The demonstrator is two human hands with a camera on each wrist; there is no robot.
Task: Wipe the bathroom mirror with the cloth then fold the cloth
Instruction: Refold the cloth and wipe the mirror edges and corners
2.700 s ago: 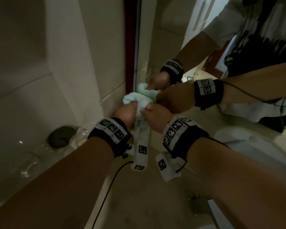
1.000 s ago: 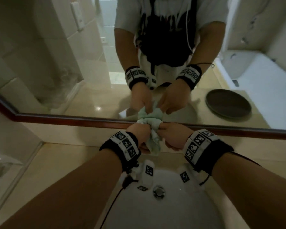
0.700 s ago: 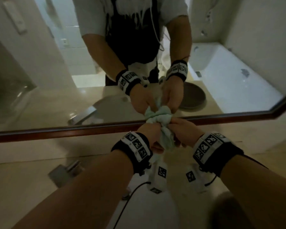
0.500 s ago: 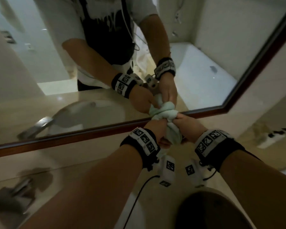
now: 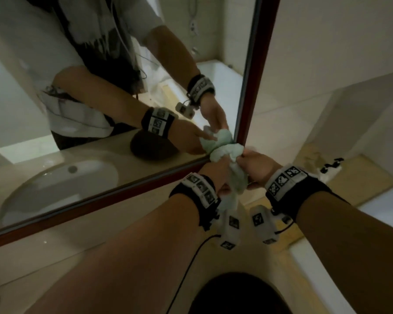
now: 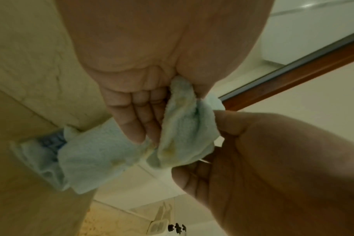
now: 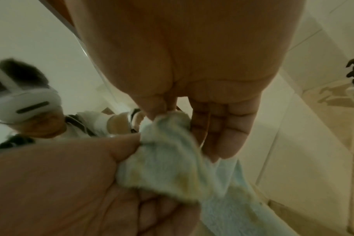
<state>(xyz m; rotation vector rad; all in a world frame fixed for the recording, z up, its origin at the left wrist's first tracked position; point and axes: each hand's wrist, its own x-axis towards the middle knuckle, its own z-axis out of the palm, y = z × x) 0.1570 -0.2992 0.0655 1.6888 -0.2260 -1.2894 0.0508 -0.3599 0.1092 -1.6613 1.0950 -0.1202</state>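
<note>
A bunched pale green cloth [image 5: 227,152] is pressed against the lower right corner of the mirror [image 5: 123,109], right beside its dark red frame [image 5: 250,87]. My left hand [image 5: 220,177] grips the cloth from the left and my right hand [image 5: 252,168] grips it from the right, knuckles close together. In the left wrist view, the left fingers [image 6: 135,121] curl into the cloth [image 6: 184,132]. The right wrist view has the right fingers [image 7: 222,135] curled round the stained cloth [image 7: 172,159]. A loose end hangs below my hands.
A beige counter [image 5: 77,257] runs under the mirror. A dark round tray [image 5: 238,293] lies near the bottom edge. A white tub [image 5: 390,207] is at the right, with a white plug block [image 5: 329,168] on the ledge. The basin shows only as a reflection.
Both hands have carried the cloth rightward along the bottom of the mirror, from its left edge to its lower right corner. The grip on the cloth looks the same.
</note>
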